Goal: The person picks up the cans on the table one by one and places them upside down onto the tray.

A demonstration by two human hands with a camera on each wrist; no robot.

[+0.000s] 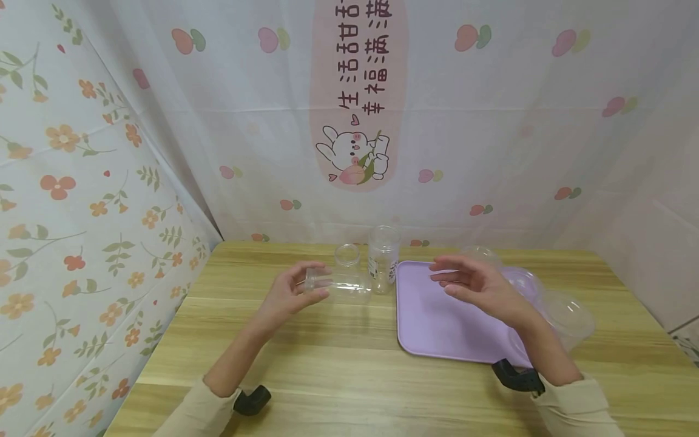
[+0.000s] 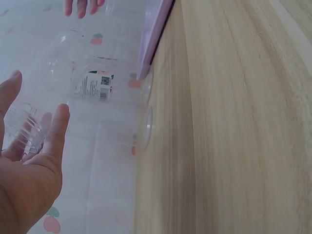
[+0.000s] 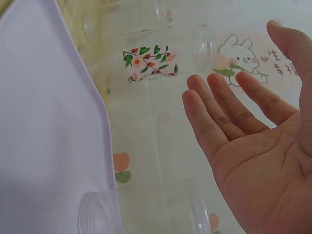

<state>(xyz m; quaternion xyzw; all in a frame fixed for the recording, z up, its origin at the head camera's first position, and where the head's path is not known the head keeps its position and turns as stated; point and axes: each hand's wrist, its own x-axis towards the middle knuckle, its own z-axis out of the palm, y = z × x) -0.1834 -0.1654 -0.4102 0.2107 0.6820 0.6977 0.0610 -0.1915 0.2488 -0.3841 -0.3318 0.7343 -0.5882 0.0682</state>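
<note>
- Beige sleeves [image 1: 573,403] nearest camera, a black wrist mount [image 1: 253,400] at the left cuff.
- Left hand [image 1: 286,297]: thumb and fingers curved round the threaded neck of a clear jar [image 1: 345,287], held sideways above the table [image 1: 327,376], mouth toward the palm.
- Right hand [image 1: 486,288]: fingers spread, slightly bent, holding nothing, over the lilac tray [image 1: 437,331].
- Labelled jar [image 1: 384,258] upright between held jar and tray; another clear vessel [image 1: 347,254] behind the held jar.
- Clear containers [image 1: 568,315] at tray's right; exact contact unclear.
</note>
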